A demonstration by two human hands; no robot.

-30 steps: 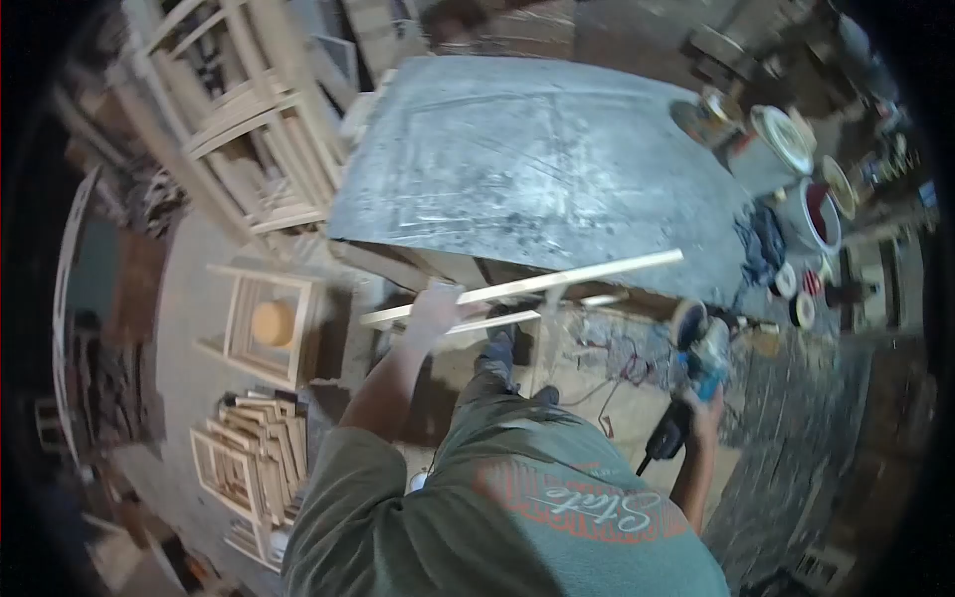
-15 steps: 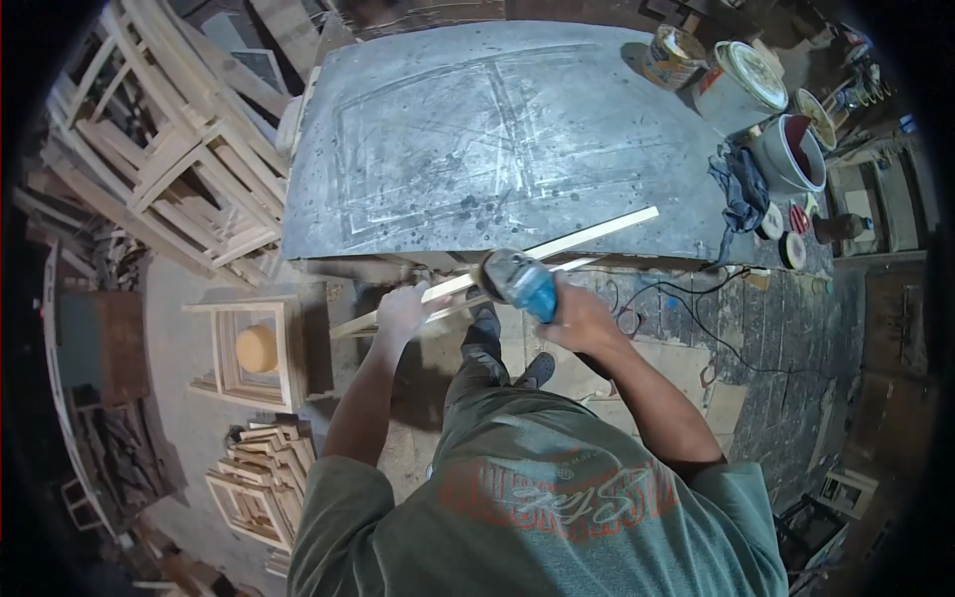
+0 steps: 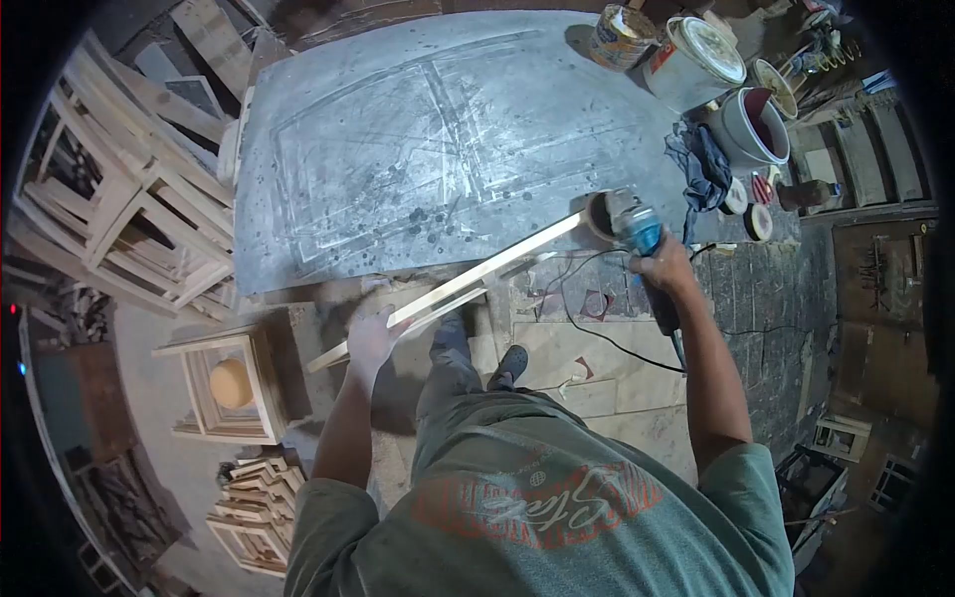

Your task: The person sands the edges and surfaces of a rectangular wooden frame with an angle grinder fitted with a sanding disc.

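Note:
My left hand point(image 3: 370, 336) is wrapped round a pale wooden frame point(image 3: 492, 266), seen nearly edge-on and slanting up to the right. A second, shorter-looking strip of it shows below the long top edge. In my right hand point(image 3: 667, 267) is a blue and grey angle grinder point(image 3: 641, 231), its dark round disc right at the frame's far right end. That end overlaps the front edge of the grey-topped workbench point(image 3: 348, 189) in this view. The grinder's lower body hangs below my right hand.
Buckets point(image 3: 753, 129), a dark cloth point(image 3: 699, 164) and several round discs point(image 3: 758, 221) crowd the bench's right side. A black cord point(image 3: 617, 343) loops over the floor. Wooden frames point(image 3: 149, 199) lean at left; a smaller frame point(image 3: 269, 398) and a frame stack point(image 3: 254, 512) stand lower left.
The grinder has moved right along the frame, from near its middle to its far end. My left hand keeps its hold, and the whole view has shifted.

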